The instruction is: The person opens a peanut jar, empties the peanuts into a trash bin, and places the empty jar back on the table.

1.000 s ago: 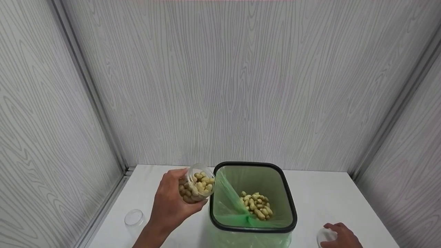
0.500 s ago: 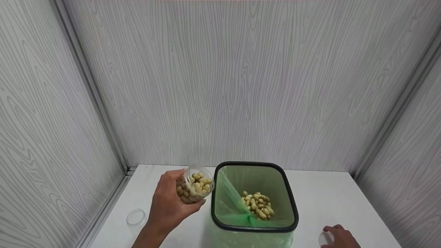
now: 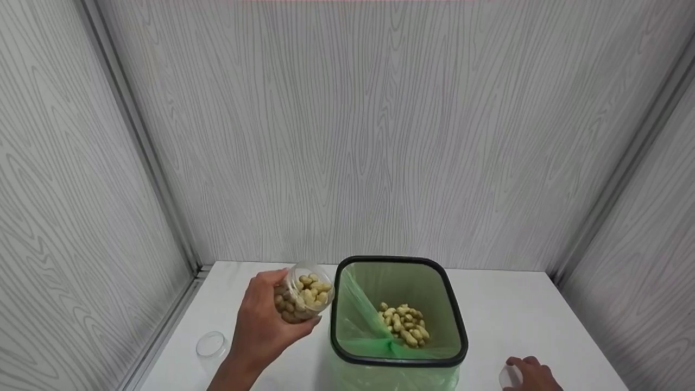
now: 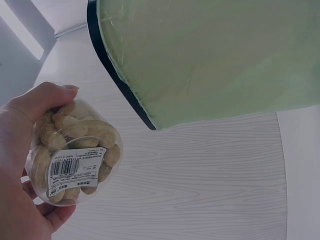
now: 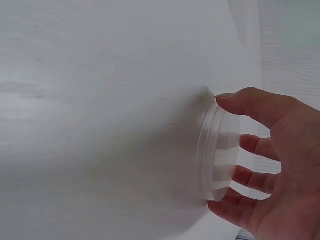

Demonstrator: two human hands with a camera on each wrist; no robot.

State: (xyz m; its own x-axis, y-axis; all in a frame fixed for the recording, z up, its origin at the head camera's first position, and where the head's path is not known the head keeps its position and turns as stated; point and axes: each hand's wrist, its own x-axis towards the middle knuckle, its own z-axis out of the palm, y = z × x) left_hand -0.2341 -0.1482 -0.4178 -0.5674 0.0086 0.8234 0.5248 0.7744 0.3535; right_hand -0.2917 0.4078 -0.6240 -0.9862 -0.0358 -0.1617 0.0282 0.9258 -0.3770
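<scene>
My left hand grips a clear plastic jar of unshelled peanuts, tilted with its mouth toward the bin. A label with a barcode shows on the jar's bottom. Just right of the jar stands a bin with a black rim and a green plastic liner. A heap of peanuts lies inside it. At the lower right, my right hand holds a clear round piece with a ridged rim, apparently a lid, between thumb and fingers, at the white tabletop.
Another clear round plastic container or lid sits on the white table at the left. Wood-grain panels stand behind and on both sides. The bin's rim rises beside my left hand.
My left hand and the peanut jar have shifted slightly left, a little away from the bin's rim. The right hand and its lid have barely moved. The peanut heap looks the same.
</scene>
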